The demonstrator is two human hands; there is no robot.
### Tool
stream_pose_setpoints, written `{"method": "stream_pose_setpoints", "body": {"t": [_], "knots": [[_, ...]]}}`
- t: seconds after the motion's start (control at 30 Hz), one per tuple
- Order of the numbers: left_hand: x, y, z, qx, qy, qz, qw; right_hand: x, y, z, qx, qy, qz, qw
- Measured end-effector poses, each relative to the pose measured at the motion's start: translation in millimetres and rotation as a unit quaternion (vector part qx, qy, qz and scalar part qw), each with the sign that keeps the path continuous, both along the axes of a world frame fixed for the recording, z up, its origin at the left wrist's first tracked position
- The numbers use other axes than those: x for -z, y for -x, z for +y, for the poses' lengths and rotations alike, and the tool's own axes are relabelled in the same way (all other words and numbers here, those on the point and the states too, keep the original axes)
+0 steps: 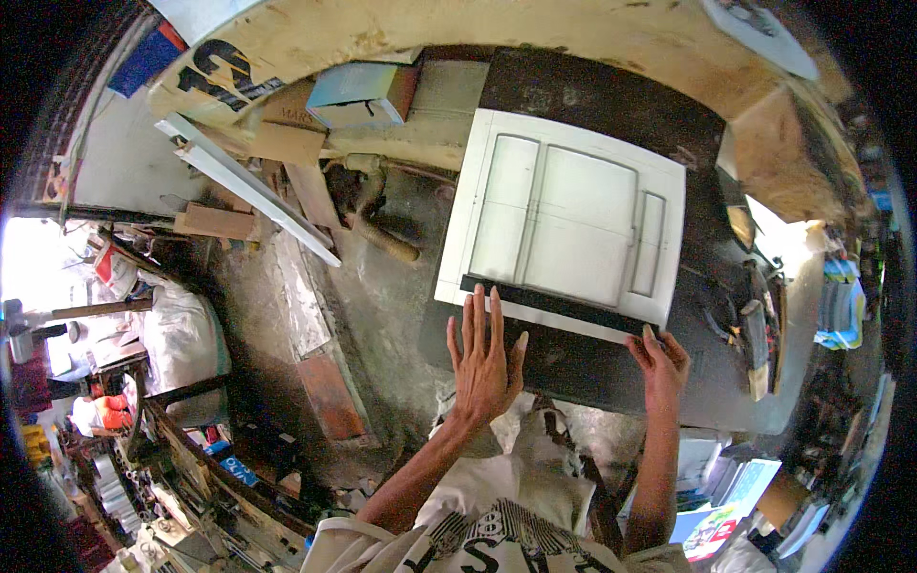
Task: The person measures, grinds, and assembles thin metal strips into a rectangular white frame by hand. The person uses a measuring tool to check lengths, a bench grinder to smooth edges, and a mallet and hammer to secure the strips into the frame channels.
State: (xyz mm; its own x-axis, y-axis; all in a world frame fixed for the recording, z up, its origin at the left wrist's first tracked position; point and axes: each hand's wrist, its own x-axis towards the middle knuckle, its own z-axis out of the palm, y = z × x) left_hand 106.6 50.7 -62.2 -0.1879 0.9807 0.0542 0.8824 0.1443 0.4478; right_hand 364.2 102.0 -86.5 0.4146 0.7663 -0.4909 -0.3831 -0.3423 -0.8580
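Observation:
A white panel (587, 215) with recessed rectangular outlines lies flat on the dark work table (573, 368). Along its near side runs a narrow black strip (564, 307), slightly slanted. My left hand (485, 368) rests with fingers stretched out, their tips touching the left end of the strip. At the strip's right end, the curled fingers of my right hand (663, 368) pinch the tip near the panel's corner. What lies under my right fingertips is partly hidden.
Hand tools (755, 344) lie at the table's right side. Left of the panel are a curved brown object (377, 224), a long white metal strip (253, 191) and a blue box (353, 95). A white sack (181, 339) stands farther left, above cluttered shelving (172, 497).

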Motion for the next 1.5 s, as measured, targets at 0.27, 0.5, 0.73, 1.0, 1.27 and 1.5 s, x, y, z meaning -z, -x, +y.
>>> {"method": "stream_pose_setpoints", "body": {"t": [0.27, 0.5, 0.73, 1.0, 1.27, 1.5], "knots": [[27, 38, 2, 0.065, 0.098, -0.015, 0.993, 2, -16, -2, -0.069, 0.103, -0.148, 0.981], [38, 52, -1, 0.066, 0.1, -0.013, 0.993, 10, -9, -7, -0.058, 0.115, -0.145, 0.981], [49, 32, 5, 0.086, 0.156, -0.012, 0.984, -12, -20, 2, -0.124, 0.122, -0.204, 0.963], [29, 13, 9, 0.041, 0.092, 0.135, 0.986, -10, -25, 6, -0.126, -0.031, -0.43, 0.893], [38, 28, 4, 0.059, 0.065, 0.122, 0.989, -5, -25, 4, -0.152, -0.011, -0.388, 0.909], [31, 45, 10, -0.143, -0.042, -0.166, 0.975, -19, -48, -20, -0.177, -0.019, -0.437, 0.882]]}}
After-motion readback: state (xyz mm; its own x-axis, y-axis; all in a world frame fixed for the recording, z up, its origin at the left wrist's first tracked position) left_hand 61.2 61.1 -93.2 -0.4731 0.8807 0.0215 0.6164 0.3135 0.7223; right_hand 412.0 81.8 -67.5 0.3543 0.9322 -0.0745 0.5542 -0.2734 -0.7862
